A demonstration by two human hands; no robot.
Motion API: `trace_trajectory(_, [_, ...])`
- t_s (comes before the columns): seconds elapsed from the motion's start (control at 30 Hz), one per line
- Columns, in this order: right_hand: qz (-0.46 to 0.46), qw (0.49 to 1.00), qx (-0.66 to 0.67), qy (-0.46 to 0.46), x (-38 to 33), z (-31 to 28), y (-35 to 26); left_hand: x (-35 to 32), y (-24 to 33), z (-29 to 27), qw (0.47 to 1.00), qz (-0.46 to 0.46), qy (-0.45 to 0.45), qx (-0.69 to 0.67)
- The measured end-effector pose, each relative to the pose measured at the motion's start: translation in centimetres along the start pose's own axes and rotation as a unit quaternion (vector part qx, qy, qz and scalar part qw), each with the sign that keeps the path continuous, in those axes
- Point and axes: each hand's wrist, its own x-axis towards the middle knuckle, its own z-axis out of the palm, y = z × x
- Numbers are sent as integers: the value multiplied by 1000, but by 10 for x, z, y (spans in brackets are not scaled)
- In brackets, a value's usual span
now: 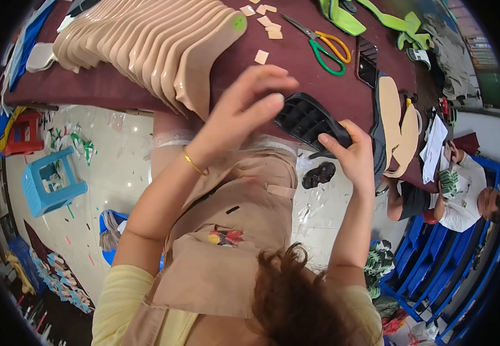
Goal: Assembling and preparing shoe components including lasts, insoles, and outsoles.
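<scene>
Pinching black sole (309,120) in right grip (355,153); holding left grip (244,106) spread beside black sole, perhaps touching; best pinching edge firmly.

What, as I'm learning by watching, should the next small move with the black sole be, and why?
Probably close the left hand gently on the far end of the black sole. The right hand grips only the near end, while the left is open close by the far end, with nothing visible in it, so it seems well placed to steady the piece.
</scene>
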Motion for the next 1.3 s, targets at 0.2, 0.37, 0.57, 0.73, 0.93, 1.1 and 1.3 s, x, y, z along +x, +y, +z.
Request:
trace_trajectory(0.2, [-89,987,-134,-12,26,12,18,42,-18,22,750,246,-162,593])
trace_trajectory(0.37, [-34,988,-144,-51,36,-9,17,52,-28,26,772,124,-205,588])
trace_trajectory(0.57, [41,985,-63,-157,49,-47,-6,52,-24,31,736,152,-219,622])
trace_trajectory(0.73, [62,984,16,-164,46,-44,16,52,-24,29,741,141,-213,621])
trace_trajectory(0.93, [81,981,122,-127,36,-30,48,59,-25,31,736,147,-224,621])
trace_trajectory(1.1, [87,972,186,-109,33,-18,62,61,-24,30,728,172,-226,623])
trace_trajectory(1.3, [23,981,189,-26,32,3,77,60,-33,26,778,143,-169,588])
